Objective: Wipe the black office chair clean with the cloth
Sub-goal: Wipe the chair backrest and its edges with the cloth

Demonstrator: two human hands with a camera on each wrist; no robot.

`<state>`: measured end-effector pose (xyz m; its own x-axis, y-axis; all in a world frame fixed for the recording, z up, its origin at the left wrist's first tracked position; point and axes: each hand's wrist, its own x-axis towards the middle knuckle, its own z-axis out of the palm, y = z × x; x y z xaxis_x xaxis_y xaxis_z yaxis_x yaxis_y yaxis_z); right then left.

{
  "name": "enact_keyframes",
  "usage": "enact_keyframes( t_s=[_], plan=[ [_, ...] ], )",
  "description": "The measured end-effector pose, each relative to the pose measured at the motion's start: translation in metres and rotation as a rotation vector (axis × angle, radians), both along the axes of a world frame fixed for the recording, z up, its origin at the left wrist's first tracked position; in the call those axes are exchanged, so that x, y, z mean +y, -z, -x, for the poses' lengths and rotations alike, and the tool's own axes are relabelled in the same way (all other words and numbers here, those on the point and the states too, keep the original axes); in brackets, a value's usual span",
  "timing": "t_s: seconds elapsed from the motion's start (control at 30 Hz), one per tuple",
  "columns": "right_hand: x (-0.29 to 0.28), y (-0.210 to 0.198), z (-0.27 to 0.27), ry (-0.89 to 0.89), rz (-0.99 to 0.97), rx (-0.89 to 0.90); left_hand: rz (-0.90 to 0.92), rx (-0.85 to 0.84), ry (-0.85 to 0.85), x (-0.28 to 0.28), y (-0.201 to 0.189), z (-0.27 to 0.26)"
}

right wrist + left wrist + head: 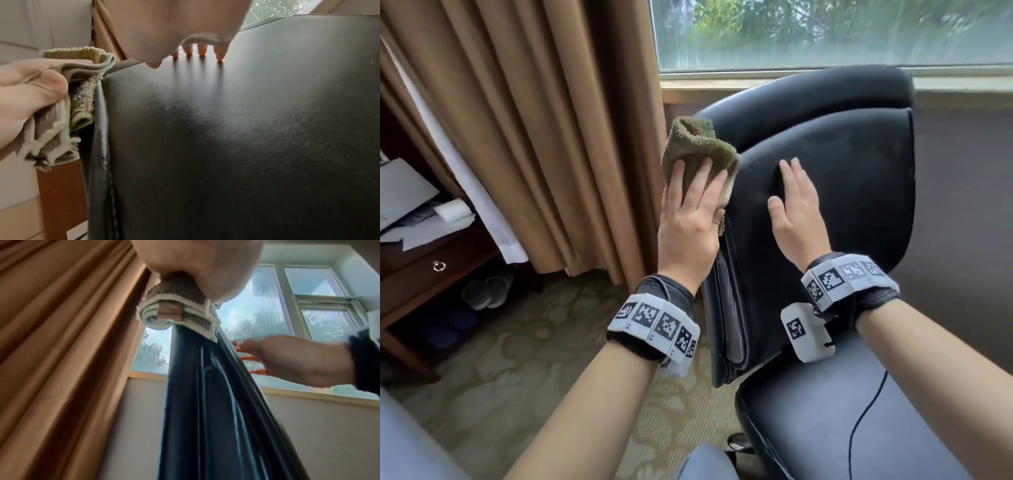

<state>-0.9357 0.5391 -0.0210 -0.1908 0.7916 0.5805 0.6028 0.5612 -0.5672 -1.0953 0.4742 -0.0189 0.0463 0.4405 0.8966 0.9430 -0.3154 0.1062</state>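
Observation:
The black office chair [842, 178] stands by the window, its backrest facing me. My left hand [690, 209] grips a folded brown-green cloth [695, 144] and holds it against the backrest's left edge. The cloth's top sticks up above my fingers. In the right wrist view, my left hand [30, 91] pinches the cloth [82, 97] beside the chair's seam [100, 113]. My right hand [796, 202] lies flat on the front of the backrest with its fingers straight, and its fingertips [201, 51] touch the leather. The left wrist view shows the cloth [179, 313] at the chair's edge [205, 402].
A tan curtain [534, 120] hangs close on the left of the chair. A wooden desk [431, 267] with papers stands at far left, with slippers [486, 291] beneath it. A thin black cable [866, 414] runs across the seat [842, 411]. The floor is patterned carpet.

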Motion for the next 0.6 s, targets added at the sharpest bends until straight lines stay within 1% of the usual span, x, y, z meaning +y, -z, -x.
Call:
enact_keyframes(
  t_s=[0.13, 0.23, 0.33, 0.5, 0.6],
  plan=[
    [-0.005, 0.007, -0.004, -0.019, 0.009, -0.035, 0.041, 0.054, -0.011, -0.009, 0.036, -0.005],
    [-0.005, 0.011, -0.005, -0.026, 0.0, -0.028, 0.086, 0.055, -0.028, -0.011, 0.048, -0.008],
    [-0.005, 0.013, -0.004, -0.028, 0.008, -0.022, 0.091, -0.022, -0.004, -0.009, 0.031, -0.01],
    [-0.008, 0.016, -0.005, -0.034, 0.024, -0.03, 0.088, -0.22, 0.084, 0.005, -0.032, -0.001],
    [-0.008, 0.017, -0.007, -0.052, 0.037, -0.024, 0.108, -0.288, 0.146, 0.008, -0.042, 0.008]
  ],
)
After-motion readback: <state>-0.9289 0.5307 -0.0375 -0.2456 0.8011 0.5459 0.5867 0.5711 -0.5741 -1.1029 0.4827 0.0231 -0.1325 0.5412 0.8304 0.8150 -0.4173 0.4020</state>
